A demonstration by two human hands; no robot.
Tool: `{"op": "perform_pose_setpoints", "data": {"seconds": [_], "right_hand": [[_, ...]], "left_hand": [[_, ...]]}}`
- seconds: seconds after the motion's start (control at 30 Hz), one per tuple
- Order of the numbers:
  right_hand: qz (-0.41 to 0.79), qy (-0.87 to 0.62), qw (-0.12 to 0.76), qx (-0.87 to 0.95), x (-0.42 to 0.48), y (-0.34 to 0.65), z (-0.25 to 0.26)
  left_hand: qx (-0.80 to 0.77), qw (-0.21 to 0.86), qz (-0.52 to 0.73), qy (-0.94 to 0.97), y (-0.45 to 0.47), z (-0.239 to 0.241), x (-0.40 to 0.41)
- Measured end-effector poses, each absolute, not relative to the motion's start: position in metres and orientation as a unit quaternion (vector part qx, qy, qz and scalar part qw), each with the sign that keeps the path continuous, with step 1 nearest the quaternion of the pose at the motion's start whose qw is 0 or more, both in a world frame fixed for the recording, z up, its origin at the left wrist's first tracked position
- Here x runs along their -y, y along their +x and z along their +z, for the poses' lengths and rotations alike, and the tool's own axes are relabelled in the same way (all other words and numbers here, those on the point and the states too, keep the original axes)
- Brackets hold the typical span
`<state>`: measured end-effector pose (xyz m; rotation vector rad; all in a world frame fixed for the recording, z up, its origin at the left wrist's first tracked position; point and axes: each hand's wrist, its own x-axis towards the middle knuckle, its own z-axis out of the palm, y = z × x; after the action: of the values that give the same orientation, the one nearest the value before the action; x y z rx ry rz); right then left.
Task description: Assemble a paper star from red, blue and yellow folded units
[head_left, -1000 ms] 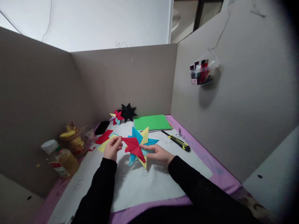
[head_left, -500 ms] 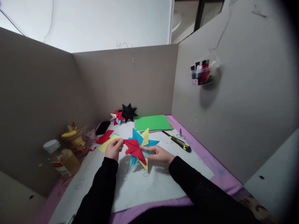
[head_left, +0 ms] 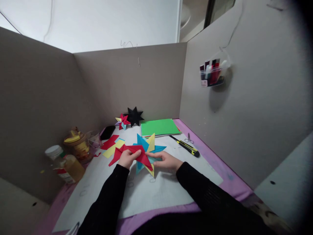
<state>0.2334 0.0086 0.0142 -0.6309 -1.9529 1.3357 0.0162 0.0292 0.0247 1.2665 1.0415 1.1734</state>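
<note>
A folded paper star (head_left: 151, 143) with blue and yellow points is held just above the white sheet. Red folded paper (head_left: 145, 160) lies across its left front and stretches out to the left. My left hand (head_left: 127, 159) is closed on this red paper, thumb pressed on top and fingers beneath. From the right, my right hand (head_left: 168, 161) grips the star, index finger stretched over its middle near the red paper's edge; its other fingers are partly hidden. Left of the hands lie red paper (head_left: 109, 142) and yellow paper (head_left: 111, 150) pieces.
Further back are a multicoloured small star (head_left: 123, 121), a black star (head_left: 134, 116), a green paper stack (head_left: 160, 127) and a phone (head_left: 108, 133). A utility knife (head_left: 187, 148) and scissors (head_left: 189, 139) lie right. A bottle (head_left: 69, 168) and cup (head_left: 79, 145) stand left.
My left hand has shifted from the tip of the red paper inward, its thumb now on the paper. More red paper shows to the left of that hand. My right hand stays about the same.
</note>
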Motion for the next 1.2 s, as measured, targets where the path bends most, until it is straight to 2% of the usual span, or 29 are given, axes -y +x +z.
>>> {"op": "perform_pose_setpoints", "data": {"seconds": [0.3, 0.47, 0.63, 0.77, 0.9, 1.07, 1.13, 1.2], "right_hand": [[0.509, -0.238, 0.339, 0.755, -0.009, 0.233, 0.012], [0.556, -0.221, 0.338, 0.727, -0.009, 0.233, 0.009], [0.637, -0.173, 0.46, 0.594, -0.015, 0.242, 0.011], [0.637, -0.15, 0.544, 0.526, -0.021, 0.255, 0.02], [0.653, -0.161, 0.404, 0.62, -0.018, 0.261, 0.025], [0.569, -0.189, 0.273, 0.752, -0.012, 0.259, 0.025], [0.566, -0.189, 0.265, 0.757, -0.011, 0.257, 0.026], [0.56, -0.194, 0.315, 0.741, -0.012, 0.254, 0.026]], "left_hand": [[-0.473, 0.452, 0.478, 0.586, 0.016, 0.02, -0.033], [-0.488, 0.47, 0.478, 0.559, 0.015, 0.022, -0.032], [-0.471, 0.531, 0.545, 0.446, 0.008, 0.027, -0.035], [-0.44, 0.586, 0.514, 0.445, -0.003, 0.032, -0.036], [-0.442, 0.571, 0.441, 0.533, -0.01, 0.031, -0.036], [-0.444, 0.528, 0.355, 0.631, -0.014, 0.026, -0.04], [-0.456, 0.518, 0.347, 0.635, -0.014, 0.026, -0.04], [-0.474, 0.509, 0.358, 0.623, -0.014, 0.028, -0.04]]}}
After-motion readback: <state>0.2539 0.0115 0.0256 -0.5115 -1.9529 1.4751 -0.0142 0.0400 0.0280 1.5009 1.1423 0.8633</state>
